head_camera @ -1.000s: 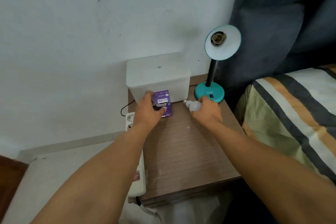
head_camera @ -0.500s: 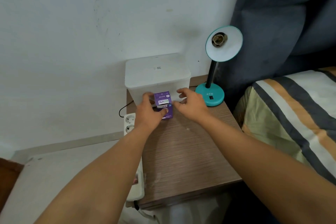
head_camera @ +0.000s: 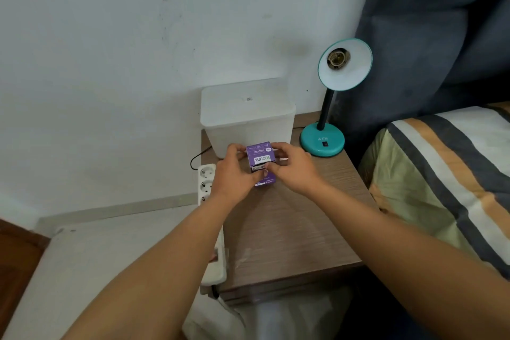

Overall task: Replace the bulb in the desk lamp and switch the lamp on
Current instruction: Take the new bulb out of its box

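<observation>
Two hands (head_camera: pixel 265 171), purple box (head_camera: pixel 260 159), wooden nightstand (head_camera: pixel 289 229)

Box (head_camera: pixel 261 164) contents hidden

A purple bulb box (head_camera: pixel 261 163) is being gripped from both sides by the left hand (head_camera: pixel 234 174) and the right hand (head_camera: pixel 294 170) above the wooden bedside table (head_camera: pixel 289 229). A teal desk lamp (head_camera: pixel 331 96), its socket (head_camera: pixel 338 58) bare, is being shown beside a white lidded bin (head_camera: pixel 247 116).
</observation>
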